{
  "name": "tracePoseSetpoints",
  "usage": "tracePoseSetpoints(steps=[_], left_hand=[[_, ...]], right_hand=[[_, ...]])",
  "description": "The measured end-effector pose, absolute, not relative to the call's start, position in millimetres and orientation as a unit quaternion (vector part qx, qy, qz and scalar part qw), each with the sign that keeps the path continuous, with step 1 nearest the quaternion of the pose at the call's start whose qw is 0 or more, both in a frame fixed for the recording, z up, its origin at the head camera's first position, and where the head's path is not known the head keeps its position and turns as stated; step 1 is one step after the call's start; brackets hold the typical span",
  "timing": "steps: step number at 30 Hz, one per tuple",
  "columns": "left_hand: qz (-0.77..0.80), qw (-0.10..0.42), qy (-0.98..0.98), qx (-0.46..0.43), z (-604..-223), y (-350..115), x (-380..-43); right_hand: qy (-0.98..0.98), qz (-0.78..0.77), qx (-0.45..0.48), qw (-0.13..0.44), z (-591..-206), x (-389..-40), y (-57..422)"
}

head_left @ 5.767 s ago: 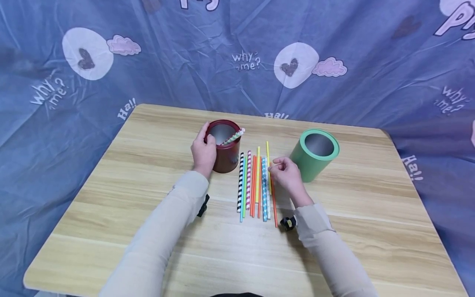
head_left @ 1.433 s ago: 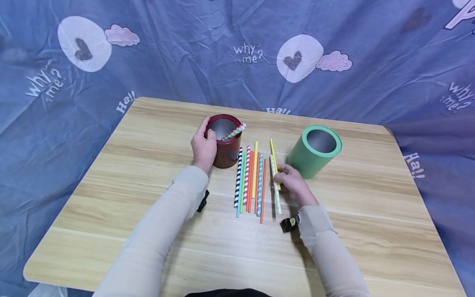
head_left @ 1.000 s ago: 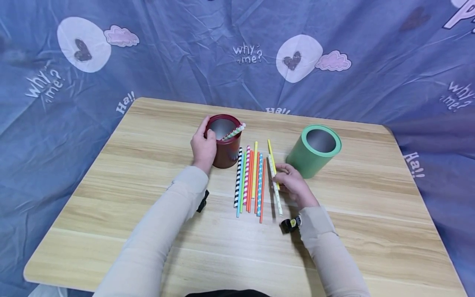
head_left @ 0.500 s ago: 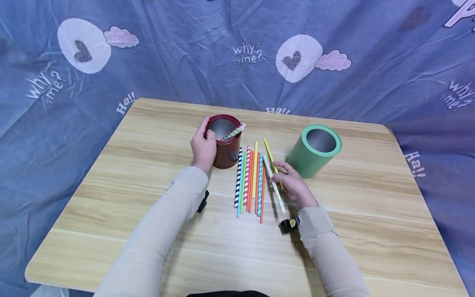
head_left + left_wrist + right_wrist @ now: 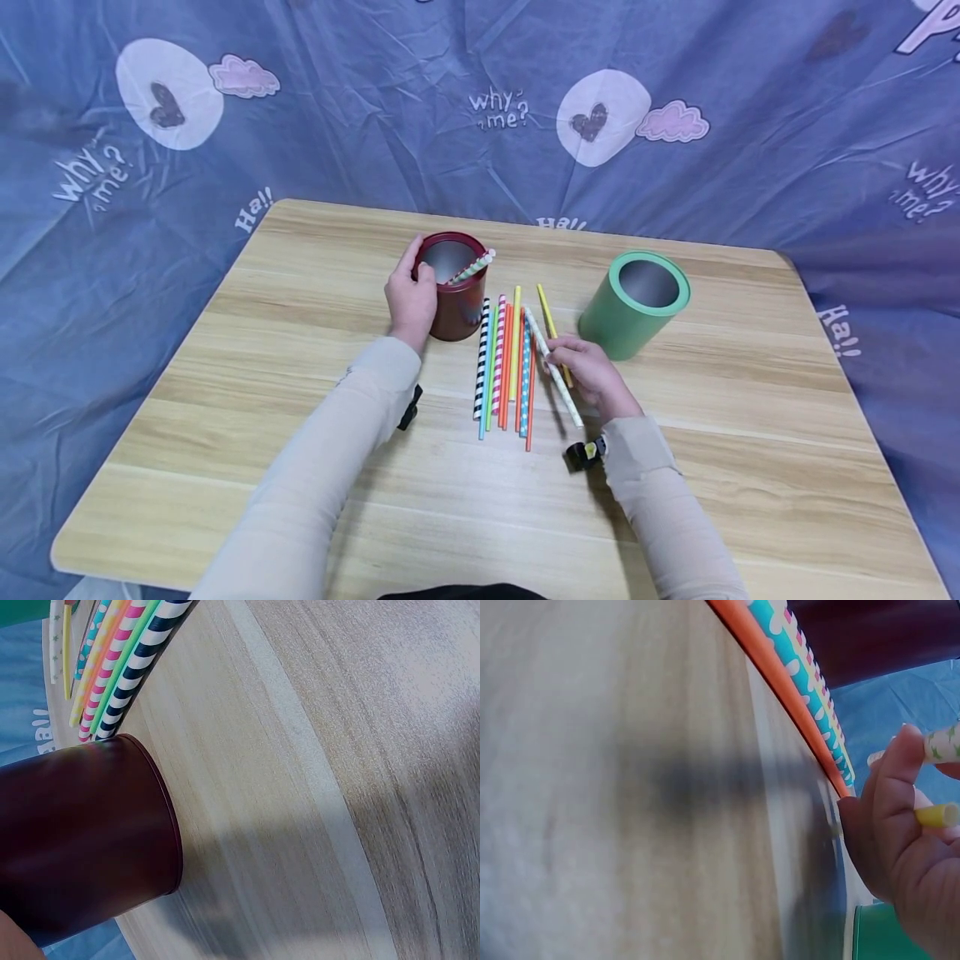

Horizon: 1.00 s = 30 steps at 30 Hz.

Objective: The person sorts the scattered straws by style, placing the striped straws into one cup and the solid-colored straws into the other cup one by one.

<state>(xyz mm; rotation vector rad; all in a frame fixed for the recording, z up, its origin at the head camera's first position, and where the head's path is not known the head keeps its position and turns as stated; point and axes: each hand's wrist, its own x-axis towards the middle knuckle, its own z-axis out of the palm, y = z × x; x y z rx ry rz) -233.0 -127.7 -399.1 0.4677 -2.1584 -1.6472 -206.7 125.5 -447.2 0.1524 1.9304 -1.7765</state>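
Head view: the person's left hand [image 5: 411,304] grips the rim of a dark red can [image 5: 457,312] standing on the left of the surface [image 5: 225,400], with striped straws [image 5: 472,268] leaning inside it. The right hand [image 5: 588,371] pinches a white patterned straw [image 5: 566,396] held aslant, and a thin yellow straw [image 5: 547,310] passes beneath its fingers. Between the cans lies a row of colourful straws [image 5: 498,358], black-striped at its left end; a green can [image 5: 618,325] stands to the right.

Left wrist view: only a sliver of the left hand shows against the dark red can, the row just beside it.

Right wrist view: fingertips close on the white patterned straw, green-starred here; the yellow one pokes out between the fingers, and I can't tell how firmly it is held.
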Motion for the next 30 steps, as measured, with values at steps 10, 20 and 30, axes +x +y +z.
tracePoseSetpoints(steps=[10, 20, 30], left_hand=[[-0.587, 0.198, -0.767, 0.164, -398.9, -127.4, -232.9], [-0.587, 0.193, -0.768, 0.166, -397.5, -127.2, -232.0], [-0.592, 0.195, -0.765, 0.162, -396.6, -127.1, -231.3]], right_hand=[[0.713, -0.655, 0.072, 0.237, -445.2, -205.8, 123.6], [0.708, -0.663, 0.108, 0.220, -444.9, -206.0, 120.7], [0.650, -0.727, 0.101, 0.197, -442.9, -206.4, 116.9]])
